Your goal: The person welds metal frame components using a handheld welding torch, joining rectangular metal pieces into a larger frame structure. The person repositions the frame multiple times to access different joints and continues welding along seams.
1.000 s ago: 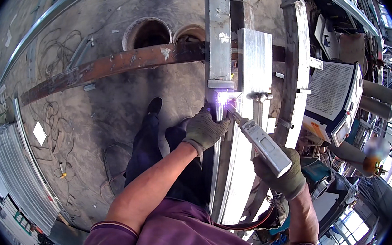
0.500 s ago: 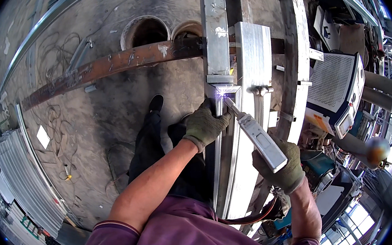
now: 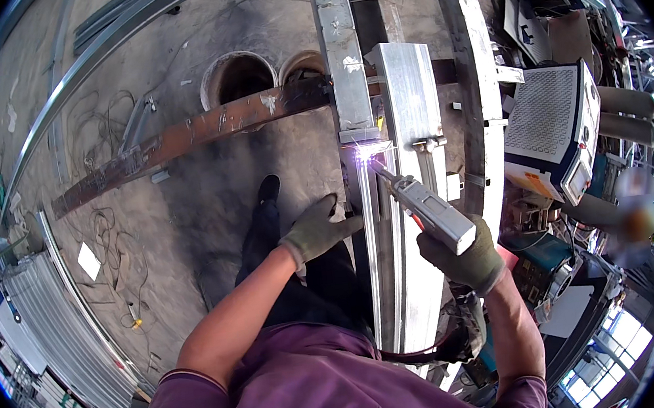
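Observation:
My right hand (image 3: 472, 259), in a dark green work glove, grips a silver handheld welding gun (image 3: 438, 214). The gun's nozzle points at a bright violet-white arc with sparks on the end of a long metal profile (image 3: 379, 278). That end meets the plate on a galvanized square tube (image 3: 346, 66), and the glare hides the joint itself. My left hand (image 3: 318, 230), gloved too, is held left of the profile with fingers apart, holding nothing. Right of the joint lies a wide silver box section (image 3: 412, 91) with a small clamp-like metal fitting (image 3: 429, 145) on it.
A rusty beam (image 3: 199, 128) crosses under the tubes, beside two buckets (image 3: 238, 78). On the right stand another long metal rail (image 3: 484, 108) and a white-and-blue machine cabinet (image 3: 545, 117). Cables (image 3: 113, 258) lie on the floor, and stacked metal sheets (image 3: 55, 312) are at the left.
My left hand has come off the profile and moved left and down. The arc at the joint has flared brighter, with sparks. The right hand still grips the gun; the whole view has shifted slightly.

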`<act>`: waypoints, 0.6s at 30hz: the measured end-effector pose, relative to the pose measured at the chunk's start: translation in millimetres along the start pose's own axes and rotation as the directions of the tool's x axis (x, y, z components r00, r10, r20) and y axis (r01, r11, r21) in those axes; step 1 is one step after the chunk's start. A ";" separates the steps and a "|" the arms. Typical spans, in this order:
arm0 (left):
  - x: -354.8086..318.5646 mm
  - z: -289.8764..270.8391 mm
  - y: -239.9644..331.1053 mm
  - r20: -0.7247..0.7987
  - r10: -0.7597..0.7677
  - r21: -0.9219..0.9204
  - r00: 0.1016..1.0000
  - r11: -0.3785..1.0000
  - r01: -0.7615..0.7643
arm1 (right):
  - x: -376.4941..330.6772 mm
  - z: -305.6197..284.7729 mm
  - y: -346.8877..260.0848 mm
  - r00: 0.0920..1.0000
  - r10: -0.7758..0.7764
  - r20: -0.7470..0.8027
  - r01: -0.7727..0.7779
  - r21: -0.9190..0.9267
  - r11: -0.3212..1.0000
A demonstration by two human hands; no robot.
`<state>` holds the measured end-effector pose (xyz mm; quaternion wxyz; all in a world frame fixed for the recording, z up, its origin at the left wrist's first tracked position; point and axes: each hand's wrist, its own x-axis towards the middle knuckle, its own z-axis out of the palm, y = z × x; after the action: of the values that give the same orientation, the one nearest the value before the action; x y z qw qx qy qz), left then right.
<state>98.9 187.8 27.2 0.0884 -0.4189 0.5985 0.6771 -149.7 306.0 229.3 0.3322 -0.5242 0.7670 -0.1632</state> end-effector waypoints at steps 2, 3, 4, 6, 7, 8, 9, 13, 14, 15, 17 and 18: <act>-23.1 -20.9 -11.8 0.052 -0.076 0.123 0.996 0.990 0.070 | -4.6 10.7 -1.4 0.997 0.069 -0.037 -0.066 0.076 0.995; -35.4 -33.2 -13.6 0.078 -0.121 0.188 0.990 0.977 0.104 | -8.3 15.4 0.5 0.991 0.134 -0.007 -0.133 0.069 0.989; -45.1 -42.3 -20.4 0.041 -0.161 0.222 0.986 0.964 0.148 | -10.4 17.1 -2.9 0.987 0.163 -0.013 -0.162 0.074 0.984; -64.2 -60.2 -42.5 -0.044 -0.233 0.280 0.971 0.930 0.236 | -11.6 21.5 -12.2 0.976 0.215 -0.024 -0.212 0.087 0.973; -72.8 -65.2 -67.5 -0.128 -0.192 0.240 0.973 0.946 0.218 | -13.7 26.7 -13.0 0.964 0.266 -0.005 -0.263 0.131 0.956; -78.5 -66.1 -102.8 -0.208 -0.154 0.191 0.966 0.962 0.194 | -15.9 31.5 -15.5 0.955 0.296 -0.008 -0.290 0.171 0.942; -79.4 -72.6 -131.4 -0.286 -0.118 0.153 0.951 0.974 0.167 | -19.3 38.6 -14.7 0.944 0.328 -0.012 -0.318 0.218 0.923; -82.3 -119.9 -196.6 -0.221 -0.163 0.076 0.962 0.980 0.183 | -27.4 58.0 -13.6 0.935 0.346 -0.076 -0.331 0.156 0.931; -87.5 -129.2 -198.7 -0.258 -0.179 0.060 0.950 0.978 0.200 | -28.6 61.1 -14.5 0.934 0.345 -0.095 -0.335 0.109 0.936; -92.0 -137.5 -200.6 -0.293 -0.194 0.045 0.936 0.975 0.216 | -27.9 60.8 -17.5 0.941 0.318 -0.117 -0.320 0.008 0.947; -100.8 -157.3 -181.8 -0.263 -0.210 0.081 0.942 0.968 0.238 | -27.3 60.2 -23.0 0.942 0.316 -0.111 -0.324 -0.066 0.944; -102.4 -164.2 -214.2 -0.309 -0.213 0.063 0.927 0.968 0.244 | -24.2 58.1 -28.7 0.949 0.299 -0.101 -0.309 -0.104 0.945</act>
<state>372.5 139.1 -50.6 0.0960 -0.5785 0.5853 0.5600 -84.6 322.4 212.6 0.2892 -0.4111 0.8602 -0.0858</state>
